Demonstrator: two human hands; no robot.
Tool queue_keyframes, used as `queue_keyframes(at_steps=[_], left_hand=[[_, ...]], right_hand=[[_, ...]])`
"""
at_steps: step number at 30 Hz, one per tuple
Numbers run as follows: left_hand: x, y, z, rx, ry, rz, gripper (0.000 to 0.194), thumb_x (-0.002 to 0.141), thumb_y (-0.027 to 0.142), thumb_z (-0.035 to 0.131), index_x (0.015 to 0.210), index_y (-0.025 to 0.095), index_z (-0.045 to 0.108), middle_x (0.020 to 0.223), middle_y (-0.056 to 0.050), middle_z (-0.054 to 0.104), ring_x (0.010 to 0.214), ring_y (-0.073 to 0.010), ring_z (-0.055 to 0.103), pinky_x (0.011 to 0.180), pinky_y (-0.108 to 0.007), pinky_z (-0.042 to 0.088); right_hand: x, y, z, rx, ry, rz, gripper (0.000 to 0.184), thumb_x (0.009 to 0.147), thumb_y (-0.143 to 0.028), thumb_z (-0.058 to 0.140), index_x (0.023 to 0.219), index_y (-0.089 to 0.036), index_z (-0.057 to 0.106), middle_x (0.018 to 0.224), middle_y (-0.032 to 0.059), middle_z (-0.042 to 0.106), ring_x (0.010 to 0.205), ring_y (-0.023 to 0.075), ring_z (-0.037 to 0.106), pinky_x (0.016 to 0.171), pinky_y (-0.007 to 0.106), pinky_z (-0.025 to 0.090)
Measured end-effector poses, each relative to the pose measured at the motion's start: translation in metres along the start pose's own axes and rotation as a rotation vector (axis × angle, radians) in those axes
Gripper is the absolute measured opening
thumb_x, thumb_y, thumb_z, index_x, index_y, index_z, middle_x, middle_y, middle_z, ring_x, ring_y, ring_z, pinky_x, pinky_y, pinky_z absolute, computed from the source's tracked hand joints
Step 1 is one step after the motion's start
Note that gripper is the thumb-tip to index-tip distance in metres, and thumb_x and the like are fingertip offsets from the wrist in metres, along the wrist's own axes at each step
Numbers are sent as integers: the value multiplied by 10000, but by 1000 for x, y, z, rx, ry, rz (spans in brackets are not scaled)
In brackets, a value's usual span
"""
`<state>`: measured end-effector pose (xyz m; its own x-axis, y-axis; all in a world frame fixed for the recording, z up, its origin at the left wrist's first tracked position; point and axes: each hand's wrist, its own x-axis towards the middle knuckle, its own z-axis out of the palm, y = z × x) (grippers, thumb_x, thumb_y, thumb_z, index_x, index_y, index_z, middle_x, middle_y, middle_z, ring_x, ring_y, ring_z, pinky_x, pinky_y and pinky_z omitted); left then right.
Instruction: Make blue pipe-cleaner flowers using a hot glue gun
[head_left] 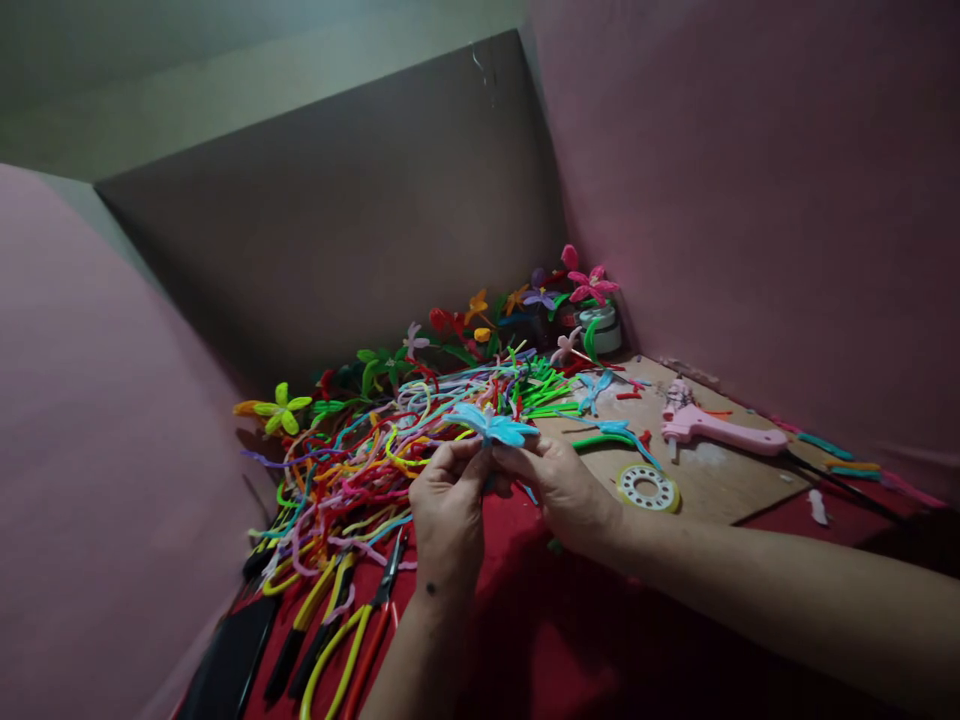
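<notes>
A light-blue pipe-cleaner flower [501,428] is held up in front of me, its petals spread outward. My left hand [452,500] pinches the underside of it between thumb and fingers. From the other side my right hand [566,490] also closes on the flower's base, the two sets of fingertips meeting just below the petals. The stem end is hidden behind my fingers. Behind and to the left lies a tangled heap of coloured pipe cleaners [360,465], and green cut pieces [551,388] sit just beyond the flower.
A pink glue gun [724,430] rests on a wooden board [720,490], near a tape roll [649,489]. Yellow-handled scissors [364,630] and pliers [315,600] lie front left beside a dark flat object [231,655]. Finished flowers [592,284] and a jar [600,328] line the back.
</notes>
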<state>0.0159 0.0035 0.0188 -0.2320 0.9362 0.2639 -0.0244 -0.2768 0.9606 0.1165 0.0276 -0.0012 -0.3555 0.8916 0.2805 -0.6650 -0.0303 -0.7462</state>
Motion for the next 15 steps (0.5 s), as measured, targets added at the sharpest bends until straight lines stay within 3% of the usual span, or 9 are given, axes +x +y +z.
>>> queue_keyframes(at_steps=[8, 15], left_hand=[[-6, -3, 6, 95, 23, 119, 139, 708, 265, 660, 690, 145, 593, 545, 30, 575, 484, -92, 526, 517, -219, 442], [-10, -3, 6, 124, 18, 165, 133, 776, 275, 591, 707, 162, 575, 564, 44, 538, 497, -77, 501, 521, -203, 431]], right_hand=[[4, 3, -2, 139, 104, 15, 230, 595, -307, 741, 591, -132, 592, 530, -27, 502, 487, 81, 406, 470, 230, 318], [3, 4, -1, 132, 86, -16, 195, 628, -298, 720, 629, -145, 599, 546, -31, 504, 474, 76, 399, 439, 222, 309]])
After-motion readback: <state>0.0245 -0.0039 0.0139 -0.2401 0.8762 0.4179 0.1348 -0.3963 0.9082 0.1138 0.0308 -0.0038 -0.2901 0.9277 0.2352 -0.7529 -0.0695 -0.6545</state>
